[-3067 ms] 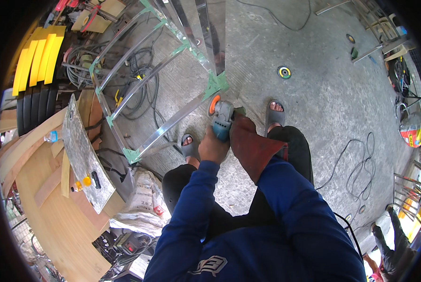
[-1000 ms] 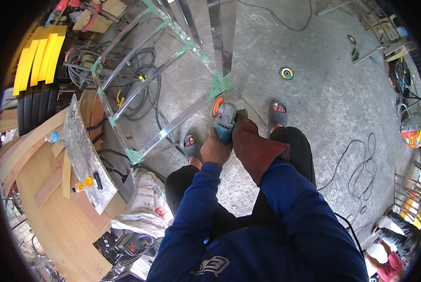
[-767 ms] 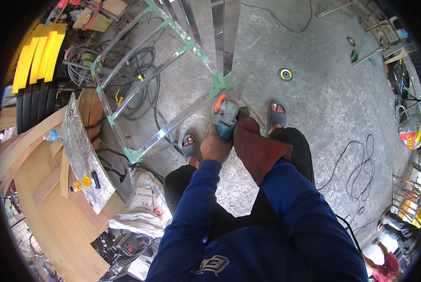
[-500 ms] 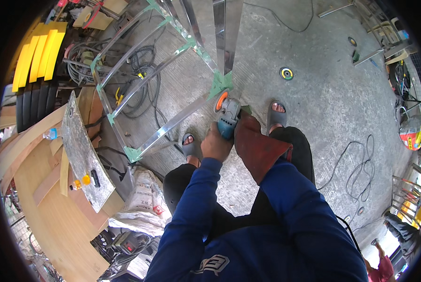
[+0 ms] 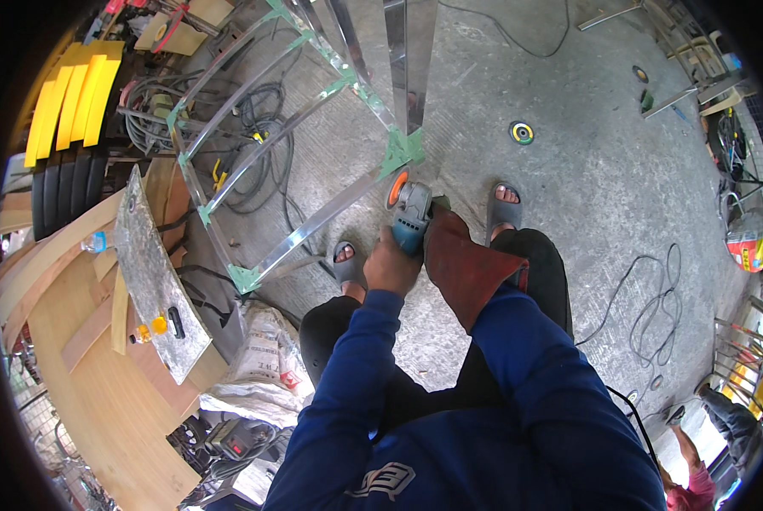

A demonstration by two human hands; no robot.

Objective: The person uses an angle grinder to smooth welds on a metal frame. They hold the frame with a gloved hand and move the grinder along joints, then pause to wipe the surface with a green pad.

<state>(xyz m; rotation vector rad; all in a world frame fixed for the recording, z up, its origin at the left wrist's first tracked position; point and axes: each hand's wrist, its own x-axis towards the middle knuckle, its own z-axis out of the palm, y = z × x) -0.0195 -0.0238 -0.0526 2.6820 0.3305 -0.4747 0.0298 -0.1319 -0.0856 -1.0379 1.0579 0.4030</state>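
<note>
- The person's left hand (image 5: 391, 266) is bare and closed around the rear body of a teal-grey angle grinder (image 5: 410, 217), fingers wrapped tight on it.
- The right hand (image 5: 449, 247) wears a large dark red glove and sits clamped against the grinder's right side (the glove hides the fingers, so the exact grip there cannot be told).
- The grinder's orange disc (image 5: 395, 186) points away from the person and stands at the near corner of a shiny metal frame (image 5: 313, 223), just beside a patch of green tape (image 5: 405, 146) wrapped on that corner; whether disc and metal touch cannot be told.
- The frame lies on the concrete floor (image 5: 586, 196), its long bars running off toward the far left, with more green tape at its other joints.
- Both feet, in grey sandals (image 5: 503, 209), stand on the floor either side of the grinder, the left one close to the frame's near bar.
- A tangle of dark cables (image 5: 253, 162) lies under the frame's left part.
- A loose round disc (image 5: 522, 132) with a yellow ring lies on the floor well apart, beyond the right foot.
- A white sack (image 5: 262, 362) lies near the left knee, next to a grey slab (image 5: 155, 281) resting on wooden boards.
</note>
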